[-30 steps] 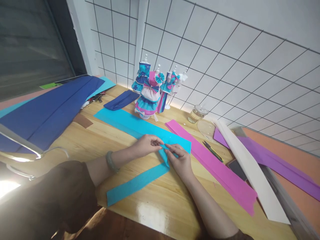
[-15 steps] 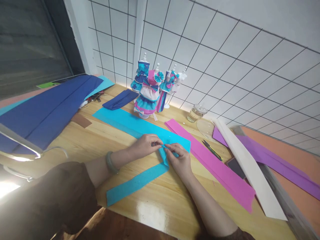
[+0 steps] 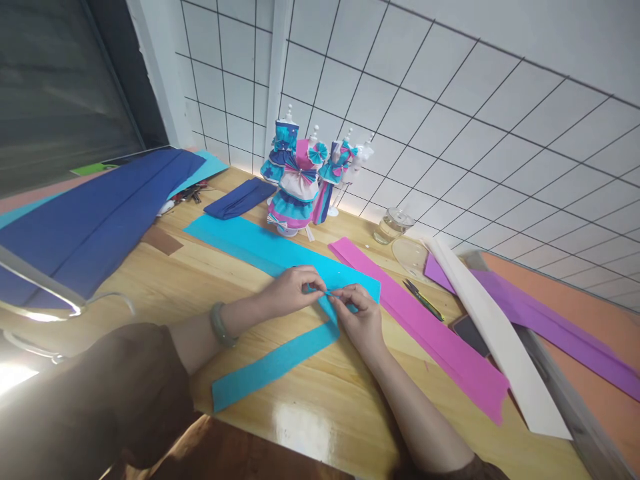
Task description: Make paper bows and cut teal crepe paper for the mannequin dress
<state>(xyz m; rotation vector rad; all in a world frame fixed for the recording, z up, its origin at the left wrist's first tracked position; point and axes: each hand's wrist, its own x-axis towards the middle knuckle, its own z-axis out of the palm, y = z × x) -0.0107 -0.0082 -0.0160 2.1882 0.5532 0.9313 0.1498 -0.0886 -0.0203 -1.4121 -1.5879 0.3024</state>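
A narrow turquoise crepe paper strip [image 3: 275, 365] runs from the table's front edge up to both hands. My left hand [image 3: 295, 291] pinches its far end between thumb and fingers. Close by on the right, my right hand [image 3: 357, 313] pinches the same end, the fingertips of both hands almost touching. The bit between them looks narrow and gathered; its exact folds are too small to make out. Beneath and behind the hands lies a wider turquoise sheet [image 3: 240, 240]. A pink strip [image 3: 425, 327] stretches diagonally to the right of my right hand.
Small dress forms in paper dresses [image 3: 295, 193] stand at the back, near a glass of liquid [image 3: 393, 227]. Yellow-and-black snips [image 3: 424, 300] lie beyond the pink strip. White [image 3: 500, 340] and purple strips [image 3: 550, 320] cross at right. Dark blue sheets [image 3: 110, 213] cover the left side.
The hands stay nearly in place, still pinching the turquoise strip. The part hanging below the fingertips has shifted and looks narrower. The other things rest as before.
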